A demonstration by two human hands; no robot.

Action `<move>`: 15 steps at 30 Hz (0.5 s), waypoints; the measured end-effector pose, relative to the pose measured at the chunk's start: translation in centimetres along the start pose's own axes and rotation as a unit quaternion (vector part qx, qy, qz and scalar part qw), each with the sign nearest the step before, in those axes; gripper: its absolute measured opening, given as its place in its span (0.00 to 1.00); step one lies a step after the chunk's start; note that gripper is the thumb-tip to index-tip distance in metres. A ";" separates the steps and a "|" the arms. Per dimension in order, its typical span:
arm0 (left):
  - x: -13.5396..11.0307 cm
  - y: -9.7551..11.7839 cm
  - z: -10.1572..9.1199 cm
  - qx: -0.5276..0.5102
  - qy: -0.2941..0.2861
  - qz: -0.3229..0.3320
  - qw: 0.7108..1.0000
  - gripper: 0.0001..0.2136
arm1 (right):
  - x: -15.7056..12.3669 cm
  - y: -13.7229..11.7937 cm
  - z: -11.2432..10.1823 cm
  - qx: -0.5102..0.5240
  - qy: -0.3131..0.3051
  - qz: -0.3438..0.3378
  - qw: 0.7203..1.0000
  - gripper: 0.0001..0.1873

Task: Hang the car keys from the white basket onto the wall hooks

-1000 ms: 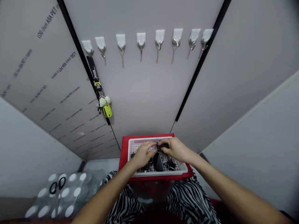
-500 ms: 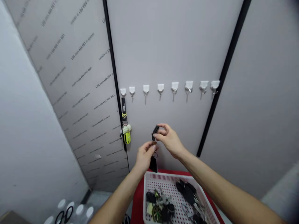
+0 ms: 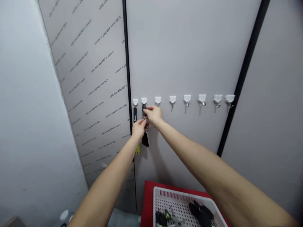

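Left hand [image 3: 139, 127]: fingers pinched around the middle of the black keychain [image 3: 145, 139], just below the right hand.
Right hand [image 3: 153, 114]: fingers narrow, gripping the keychain's upper strap.
Black keychain: upright in front of the wall panel [image 3: 189, 56], strap end right at the second hook [image 3: 144, 101] from the left; whether it is looped over the metal cannot be told. A dark, flat piece dangles from a ring beneath the fingers.
First hook [image 3: 135, 102]: a black lanyard [image 3: 135, 114] with white lettering hangs below it, partly covered by the left hand; a lime-green fob [image 3: 137, 149] shows lower down.
Hook row: eight white-backed hooks, six of them to the right of the keychain.
White basket [image 3: 180, 193]: below the hands on a red surface [image 3: 147, 201], perforated, with metal keys [image 3: 167, 215] at its left and black fobs [image 3: 201, 213] at its right.
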State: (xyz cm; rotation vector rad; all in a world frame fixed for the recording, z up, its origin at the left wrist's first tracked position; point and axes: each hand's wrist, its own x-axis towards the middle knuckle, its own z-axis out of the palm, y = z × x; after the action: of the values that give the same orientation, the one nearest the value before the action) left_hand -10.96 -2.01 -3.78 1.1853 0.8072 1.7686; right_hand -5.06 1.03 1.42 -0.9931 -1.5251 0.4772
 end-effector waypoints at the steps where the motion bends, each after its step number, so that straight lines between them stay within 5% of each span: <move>1: 0.3 -0.1 0.0 0.011 -0.002 -0.006 1.000 0.06 | 0.2 0.1 0.1 -0.028 0.009 0.009 1.000 0.12; 5: 0.9 -1.0 -0.5 0.103 0.006 0.003 0.995 0.07 | 0.1 0.6 0.0 -0.092 0.003 0.009 0.996 0.11; 10: -1.3 -2.7 -2.1 0.251 0.094 0.100 0.958 0.13 | -2.8 2.4 -2.4 -0.104 -0.040 -0.044 0.993 0.14; 15: -7.8 -7.0 -2.6 0.349 -0.030 0.090 0.932 0.12 | -9.8 7.6 -8.4 -0.139 -0.177 0.002 0.974 0.12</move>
State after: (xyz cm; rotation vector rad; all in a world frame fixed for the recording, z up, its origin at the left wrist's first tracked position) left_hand -9.77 -5.99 -13.73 1.8087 1.3947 1.6151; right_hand 4.79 -4.59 -8.47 -1.1712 -1.9495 0.4677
